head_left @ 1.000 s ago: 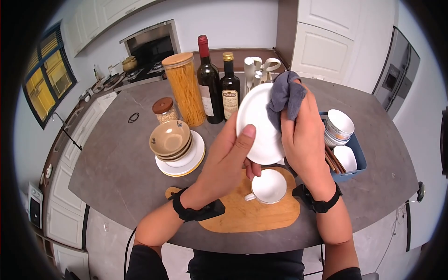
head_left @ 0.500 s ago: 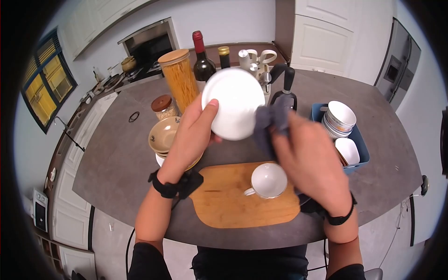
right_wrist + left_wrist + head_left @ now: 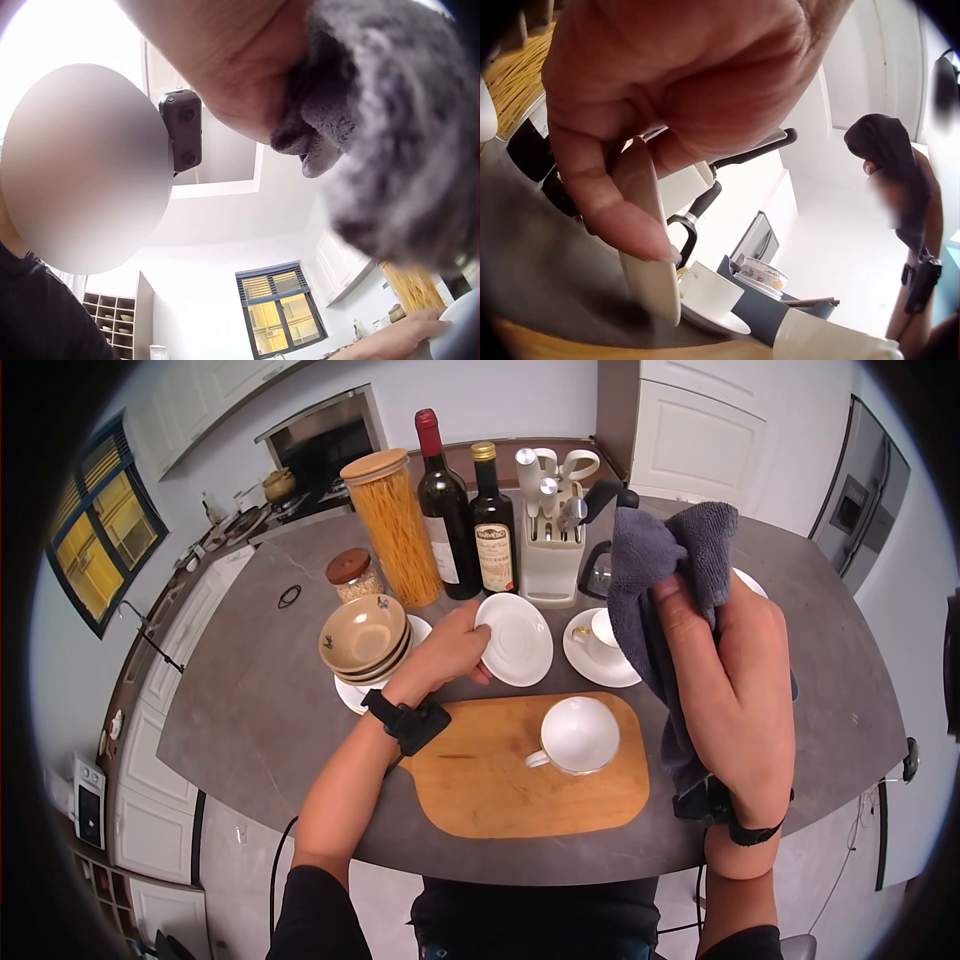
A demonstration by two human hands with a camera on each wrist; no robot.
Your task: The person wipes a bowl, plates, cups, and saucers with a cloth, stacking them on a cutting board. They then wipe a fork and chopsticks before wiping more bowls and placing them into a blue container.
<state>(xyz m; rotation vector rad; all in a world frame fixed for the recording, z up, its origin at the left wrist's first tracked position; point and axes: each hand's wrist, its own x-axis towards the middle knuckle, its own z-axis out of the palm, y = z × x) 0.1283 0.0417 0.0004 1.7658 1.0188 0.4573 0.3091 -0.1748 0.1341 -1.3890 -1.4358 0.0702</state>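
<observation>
The left hand (image 3: 446, 650) pinches the edge of a white saucer (image 3: 516, 640), low over the table behind the wooden board. In the left wrist view the saucer (image 3: 646, 247) is seen edge-on between thumb and fingers. Raised at the right, the right hand (image 3: 735, 695) grips a bunched grey cloth (image 3: 645, 575), which fills much of the right wrist view (image 3: 409, 135). A white cup (image 3: 580, 734) stands upright on the board (image 3: 480, 800), its handle to the left. Another cup (image 3: 604, 628) on a saucer (image 3: 590, 665) sits right of the held one, partly hidden by the cloth.
Stacked brown bowls (image 3: 362, 635) rest on plates at the left. Behind stand a lidded jar (image 3: 352, 574), a pasta jar (image 3: 393, 530), two bottles (image 3: 494, 540) and a knife block (image 3: 551, 570). The blue basket (image 3: 759, 311) with bowls is mostly hidden behind the right hand in the head view.
The left hand has lowered the saucer from above the board toward the table. The cloth, earlier against the saucer, has moved away to the right and up with the right hand.
</observation>
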